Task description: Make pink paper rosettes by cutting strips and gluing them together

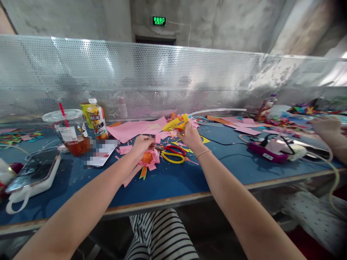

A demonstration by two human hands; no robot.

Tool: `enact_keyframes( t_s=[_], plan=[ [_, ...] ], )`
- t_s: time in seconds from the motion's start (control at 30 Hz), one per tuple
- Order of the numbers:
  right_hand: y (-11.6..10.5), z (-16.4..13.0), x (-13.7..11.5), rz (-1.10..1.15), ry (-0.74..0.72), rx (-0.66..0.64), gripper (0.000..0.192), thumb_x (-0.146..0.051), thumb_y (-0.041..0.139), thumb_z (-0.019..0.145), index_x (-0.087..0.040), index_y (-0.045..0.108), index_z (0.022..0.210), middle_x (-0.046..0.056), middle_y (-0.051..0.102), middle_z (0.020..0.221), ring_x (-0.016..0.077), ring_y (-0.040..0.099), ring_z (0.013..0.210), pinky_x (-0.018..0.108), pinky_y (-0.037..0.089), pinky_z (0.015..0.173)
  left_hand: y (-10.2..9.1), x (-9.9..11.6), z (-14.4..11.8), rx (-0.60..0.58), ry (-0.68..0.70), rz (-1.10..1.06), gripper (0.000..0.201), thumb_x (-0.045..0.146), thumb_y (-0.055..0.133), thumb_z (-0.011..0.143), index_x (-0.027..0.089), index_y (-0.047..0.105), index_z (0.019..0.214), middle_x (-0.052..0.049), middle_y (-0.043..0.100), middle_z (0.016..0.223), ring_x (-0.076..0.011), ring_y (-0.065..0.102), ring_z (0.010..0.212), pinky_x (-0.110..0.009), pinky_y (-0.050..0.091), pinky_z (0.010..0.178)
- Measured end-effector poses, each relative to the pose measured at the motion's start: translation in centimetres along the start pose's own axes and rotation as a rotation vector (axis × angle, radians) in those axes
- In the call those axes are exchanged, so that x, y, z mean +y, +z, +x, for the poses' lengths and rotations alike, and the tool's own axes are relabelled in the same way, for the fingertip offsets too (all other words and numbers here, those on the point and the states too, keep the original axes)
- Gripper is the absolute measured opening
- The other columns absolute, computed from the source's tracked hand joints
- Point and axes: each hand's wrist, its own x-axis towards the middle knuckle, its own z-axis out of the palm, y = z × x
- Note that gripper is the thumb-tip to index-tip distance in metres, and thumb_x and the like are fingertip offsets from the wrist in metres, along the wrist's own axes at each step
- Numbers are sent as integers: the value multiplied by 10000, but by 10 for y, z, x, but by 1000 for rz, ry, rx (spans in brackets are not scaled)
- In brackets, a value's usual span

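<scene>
My right hand (191, 137) is wrapped round a yellow hot glue gun (174, 124), its nozzle pointing left. Close below that nozzle, a small pink paper piece (157, 138) is pinched in the fingers of my left hand (144, 145). I cannot tell whether the nozzle touches the paper. Under my left hand lies a pink paper flower (147, 157) with an orange centre, and a green and orange paper strip (143, 172) sticks out below it. Scissors (173, 155) with red and yellow handles rest between my two hands.
Pink paper sheets (135, 129) and scraps spread along the perforated metal divider (162, 83). At left stand a drink cup (71, 139), a bottle (98, 119) and a phone (35, 168). A purple power strip (267, 153) and another person's hand (325, 126) are at right.
</scene>
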Motion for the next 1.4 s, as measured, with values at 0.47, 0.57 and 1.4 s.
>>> enact_keyframes(
  t_s=[0.47, 0.57, 1.4],
  plan=[
    [-2, 0, 0, 1, -18, -56, 237, -315, 443, 809, -137, 406, 962, 134, 541, 898, 269, 564, 845, 387, 456, 681, -2, -5, 6, -20, 15, 4, 90, 74, 568, 620, 121, 588, 545, -15, 589, 475, -90, 560, 454, -221, 495, 560],
    [-1, 0, -1, -10, -26, -49, 220, -307, 451, 806, -143, 404, 945, 130, 545, 887, 269, 564, 833, 386, 458, 677, -2, -5, 6, -20, 16, 2, 89, 78, 569, 623, 119, 590, 547, -19, 592, 476, -92, 561, 452, -229, 497, 570],
    [-2, 2, 3, -35, -40, -65, 241, -296, 426, 819, -130, 415, 994, 159, 547, 945, 291, 560, 891, 419, 455, 720, -4, -1, 5, -16, 69, -10, 105, 65, 558, 616, 110, 589, 526, -15, 579, 475, -80, 547, 454, -214, 480, 558]
  ],
)
